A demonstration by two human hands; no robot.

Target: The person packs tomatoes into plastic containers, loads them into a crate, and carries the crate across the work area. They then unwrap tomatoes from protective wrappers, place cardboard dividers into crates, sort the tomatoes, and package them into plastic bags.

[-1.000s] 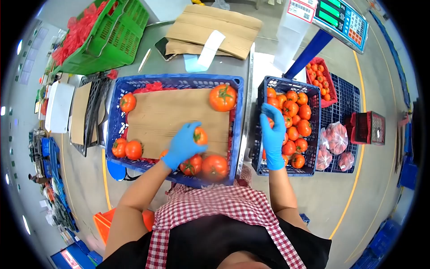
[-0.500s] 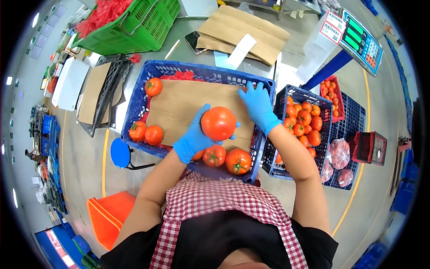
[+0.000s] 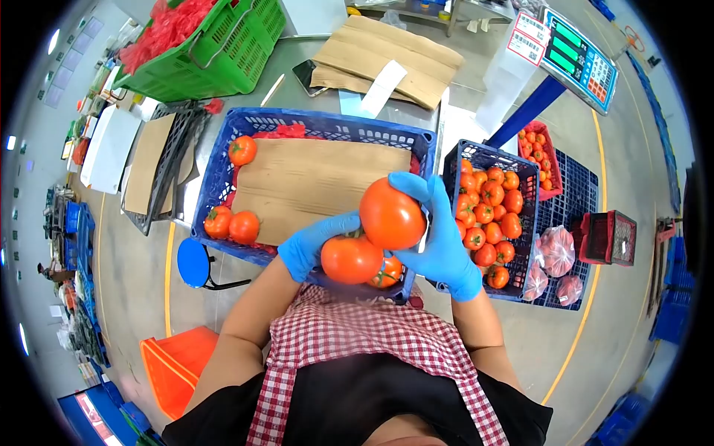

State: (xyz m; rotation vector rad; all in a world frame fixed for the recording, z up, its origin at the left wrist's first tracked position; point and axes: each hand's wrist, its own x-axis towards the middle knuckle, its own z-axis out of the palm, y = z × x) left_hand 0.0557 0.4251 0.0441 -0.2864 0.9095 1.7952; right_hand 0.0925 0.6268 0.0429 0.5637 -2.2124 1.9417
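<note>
My left hand (image 3: 311, 244), in a blue glove, holds a large red tomato (image 3: 349, 260) near the front edge of the blue crate. My right hand (image 3: 444, 256), also gloved, grips another big tomato (image 3: 391, 214), raised close beside the first. Below them, a tomato with a green stem (image 3: 387, 272) shows in part in the crate's front right corner. The blue crate (image 3: 320, 121) has brown cardboard (image 3: 297, 178) lying in it. Along its left side are a tomato at the back (image 3: 242, 150) and two tomatoes (image 3: 243, 227) at the front.
Right of me stands a second crate (image 3: 529, 175) full of tomatoes, with bagged tomatoes (image 3: 558, 251) beyond it. A weighing scale (image 3: 576, 63) rises on a blue post. Behind the crate lie cardboard sheets (image 3: 387, 56) and a phone (image 3: 305, 74); a green basket (image 3: 230, 59) holds red netting.
My right hand has come from the crate's far right corner toward me and now holds a tomato. My left hand's tomato is lower and nearer me. The view has shifted slightly.
</note>
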